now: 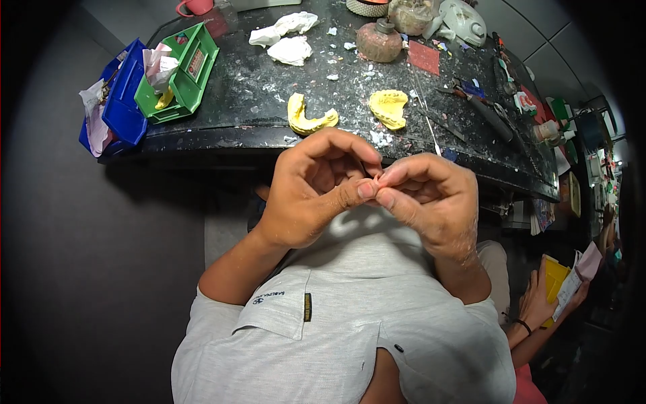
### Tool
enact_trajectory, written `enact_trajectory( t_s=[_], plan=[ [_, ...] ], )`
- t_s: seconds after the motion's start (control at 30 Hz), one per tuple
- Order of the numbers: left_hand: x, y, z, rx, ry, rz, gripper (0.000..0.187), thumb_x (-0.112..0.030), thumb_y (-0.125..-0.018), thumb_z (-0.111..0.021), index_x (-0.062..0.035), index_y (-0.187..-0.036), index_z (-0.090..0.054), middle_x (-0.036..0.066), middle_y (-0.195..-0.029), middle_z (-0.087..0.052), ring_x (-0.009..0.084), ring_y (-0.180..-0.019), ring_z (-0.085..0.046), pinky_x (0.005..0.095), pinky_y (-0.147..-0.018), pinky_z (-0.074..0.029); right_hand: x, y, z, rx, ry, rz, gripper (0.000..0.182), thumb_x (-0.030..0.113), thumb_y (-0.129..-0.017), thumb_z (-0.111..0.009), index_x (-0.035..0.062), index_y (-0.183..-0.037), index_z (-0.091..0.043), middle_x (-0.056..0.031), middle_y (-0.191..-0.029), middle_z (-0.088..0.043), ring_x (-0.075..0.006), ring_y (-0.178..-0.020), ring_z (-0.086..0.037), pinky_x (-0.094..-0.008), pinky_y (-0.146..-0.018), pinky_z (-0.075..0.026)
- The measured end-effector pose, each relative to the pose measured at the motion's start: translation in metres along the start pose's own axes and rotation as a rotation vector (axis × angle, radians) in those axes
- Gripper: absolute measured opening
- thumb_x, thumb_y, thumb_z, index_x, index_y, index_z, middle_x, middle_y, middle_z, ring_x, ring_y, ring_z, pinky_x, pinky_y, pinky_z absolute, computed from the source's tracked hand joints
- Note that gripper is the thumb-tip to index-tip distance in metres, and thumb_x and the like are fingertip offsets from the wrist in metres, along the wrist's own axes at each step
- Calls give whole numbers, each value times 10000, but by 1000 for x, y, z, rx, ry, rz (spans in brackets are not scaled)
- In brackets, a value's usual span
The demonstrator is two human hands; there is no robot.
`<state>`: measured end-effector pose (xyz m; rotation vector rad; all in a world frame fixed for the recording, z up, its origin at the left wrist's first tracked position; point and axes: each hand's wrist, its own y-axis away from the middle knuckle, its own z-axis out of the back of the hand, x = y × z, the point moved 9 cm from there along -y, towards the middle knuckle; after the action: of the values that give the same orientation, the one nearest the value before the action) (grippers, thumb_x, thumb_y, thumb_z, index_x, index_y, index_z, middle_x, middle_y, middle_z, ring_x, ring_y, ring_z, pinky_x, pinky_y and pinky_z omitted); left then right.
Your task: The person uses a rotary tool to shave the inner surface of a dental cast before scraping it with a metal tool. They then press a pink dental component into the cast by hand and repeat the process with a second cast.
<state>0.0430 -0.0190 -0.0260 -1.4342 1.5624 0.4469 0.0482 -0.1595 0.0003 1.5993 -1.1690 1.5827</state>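
Note:
My left hand (306,192) and my right hand (437,198) meet in front of my chest, near the bench edge. Thumbs and fingertips of both pinch a small pink piece (377,180), mostly hidden between them; its exact kind cannot be made out. Just beyond the hands, on the bench, lie two yellow plaster dental casts: a horseshoe-shaped cast (297,116) closer to my left hand, and a fuller cast with a row of teeth (387,108) beyond my right hand. A thin metal tool (431,128) rests to the right of the casts.
The dark bench (235,94) is strewn with white scraps. A green bin (202,67) and a blue bin (128,114) stand left. Crumpled white paper (289,50), a burner-like pot (379,42) and a pink wax sheet (423,58) lie behind. Another person's hand (536,303) holds a yellow box right.

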Motion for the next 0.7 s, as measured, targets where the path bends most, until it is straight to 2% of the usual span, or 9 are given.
enact_trajectory(
  t_s=[0.03, 0.1, 0.13, 0.2, 0.43, 0.53, 0.6, 0.63, 0.7],
  plan=[
    [-8, 1, 0, -29, -106, -82, 287, -42, -949, -780, 34, -1187, -638, 95, -1119, -685, 111, -943, -687, 249, -838, -564, 0, -1, 0, 1, 0, 4, 128, -30, -948, -742, -69, -1067, -722, -143, -1009, -773, -182, -949, -763, -314, -859, -633],
    [-18, 4, -1, -52, -235, -201, 299, -19, -951, -765, 34, -1218, -643, 134, -1193, -684, 149, -1009, -696, 277, -856, -564, 28, 4, -7, 23, 445, 357, 176, -75, -884, -768, -39, -1053, -732, -136, -1009, -770, -194, -945, -761, -320, -839, -618],
    [-18, 4, -1, -53, -234, -199, 299, -19, -951, -765, 34, -1218, -643, 134, -1193, -684, 149, -1009, -696, 277, -856, -564, 29, 3, -9, 22, 444, 355, 176, -75, -884, -768, -39, -1053, -732, -136, -1009, -770, -194, -945, -761, -320, -839, -618],
    [-25, 7, 0, -57, -364, -237, 284, -10, -935, -771, 47, -1183, -646, 186, -1184, -681, 225, -1115, -677, 362, -947, -573, 47, 9, -17, -37, 637, 538, 222, -96, -834, -788, -26, -1039, -738, -142, -1001, -762, -227, -913, -762, -329, -816, -615],
    [-19, 9, -4, -55, -397, -191, 245, -43, -958, -759, 71, -1162, -687, 198, -1178, -695, 228, -1096, -688, 345, -965, -566, 49, 11, -18, -60, 732, 580, 249, -96, -838, -786, -25, -1074, -755, -160, -1015, -756, -242, -921, -762, -329, -792, -617],
    [-19, 8, -1, -101, -376, -223, 247, -73, -973, -755, 71, -1162, -690, 187, -1149, -713, 189, -1015, -693, 306, -886, -575, 49, 10, -18, -61, 709, 558, 240, -66, -839, -804, -26, -1072, -760, -160, -1015, -757, -236, -916, -759, -323, -787, -610],
    [-12, 7, 6, -141, -281, -123, 252, -91, -980, -753, 68, -1166, -692, 169, -1105, -729, 134, -910, -676, 263, -780, -560, 50, 9, -13, -72, 694, 540, 234, -51, -840, -812, -25, -1067, -762, -157, -1007, -756, -230, -907, -755, -320, -783, -605],
    [-12, 8, 6, -117, -236, -94, 204, -25, -993, -718, 41, -1185, -704, 107, -1102, -737, 140, -1022, -700, 287, -901, -567, 50, 9, -9, -83, 678, 523, 229, -37, -840, -821, -24, -1062, -764, -155, -999, -755, -224, -899, -751, -317, -778, -601],
    [-11, 8, 6, -117, -216, -87, 209, -23, -992, -719, 44, -1189, -704, 109, -1107, -734, 143, -1024, -700, 289, -903, -567, 48, 8, -5, -109, 668, 495, 221, -32, -840, -824, -24, -1053, -765, -152, -989, -753, -219, -889, -747, -315, -774, -598]
  ],
)
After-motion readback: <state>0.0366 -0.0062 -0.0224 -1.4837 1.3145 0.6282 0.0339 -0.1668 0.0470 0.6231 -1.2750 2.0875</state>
